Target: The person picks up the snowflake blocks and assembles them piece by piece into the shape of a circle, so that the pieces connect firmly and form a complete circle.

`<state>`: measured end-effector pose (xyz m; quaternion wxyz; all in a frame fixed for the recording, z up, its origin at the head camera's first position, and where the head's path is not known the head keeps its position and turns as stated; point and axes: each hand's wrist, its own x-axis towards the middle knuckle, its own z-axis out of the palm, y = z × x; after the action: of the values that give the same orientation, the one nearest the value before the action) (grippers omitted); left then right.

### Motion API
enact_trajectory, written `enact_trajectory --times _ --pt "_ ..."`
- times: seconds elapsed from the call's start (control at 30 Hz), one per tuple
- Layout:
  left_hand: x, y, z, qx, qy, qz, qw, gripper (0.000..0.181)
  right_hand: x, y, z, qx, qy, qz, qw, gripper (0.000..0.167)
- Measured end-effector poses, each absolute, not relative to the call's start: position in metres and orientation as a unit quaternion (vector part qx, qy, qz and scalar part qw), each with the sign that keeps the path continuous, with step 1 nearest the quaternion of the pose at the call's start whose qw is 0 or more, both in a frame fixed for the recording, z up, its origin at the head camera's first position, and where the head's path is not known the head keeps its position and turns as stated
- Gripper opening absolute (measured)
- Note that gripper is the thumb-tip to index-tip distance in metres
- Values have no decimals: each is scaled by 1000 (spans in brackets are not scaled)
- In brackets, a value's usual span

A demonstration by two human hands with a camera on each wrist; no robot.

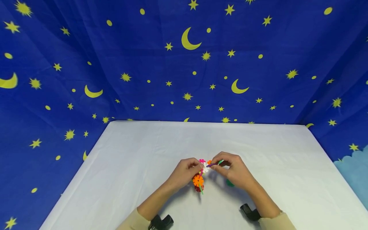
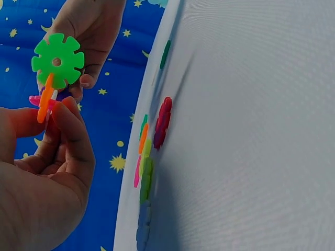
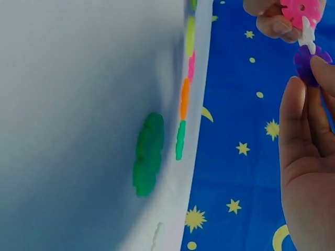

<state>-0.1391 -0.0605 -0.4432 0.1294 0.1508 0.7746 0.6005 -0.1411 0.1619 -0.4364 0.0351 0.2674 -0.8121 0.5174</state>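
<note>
My left hand (image 1: 184, 174) pinches a pink notched flower disc (image 3: 301, 11) between thumb and fingers. Slotted to it is an orange disc (image 2: 45, 102), which bears a bright green disc (image 2: 47, 52). A white disc (image 3: 308, 35) joins the pink one on the side toward my right hand (image 1: 237, 171). That hand's thumb and fingertips pinch a purple disc (image 3: 303, 67), which meets the white one; how deeply their slots engage cannot be told. The joined pieces are held above the table, partly covered by fingers.
A dark green disc (image 3: 149, 154) lies under my right hand, a red disc (image 2: 163, 123) nearer the left. Several coloured discs, among them an orange one (image 3: 185, 99), lie beyond on the white table (image 1: 143, 143). A starry blue cloth (image 1: 161, 64) hangs around it.
</note>
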Motion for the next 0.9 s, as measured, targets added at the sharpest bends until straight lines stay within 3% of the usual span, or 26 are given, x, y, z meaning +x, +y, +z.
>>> enact_trajectory --times 0.9 --pt "-139 -60 -446 132 766 613 139 20 -157 204 -445 233 -871 429 -41 12"
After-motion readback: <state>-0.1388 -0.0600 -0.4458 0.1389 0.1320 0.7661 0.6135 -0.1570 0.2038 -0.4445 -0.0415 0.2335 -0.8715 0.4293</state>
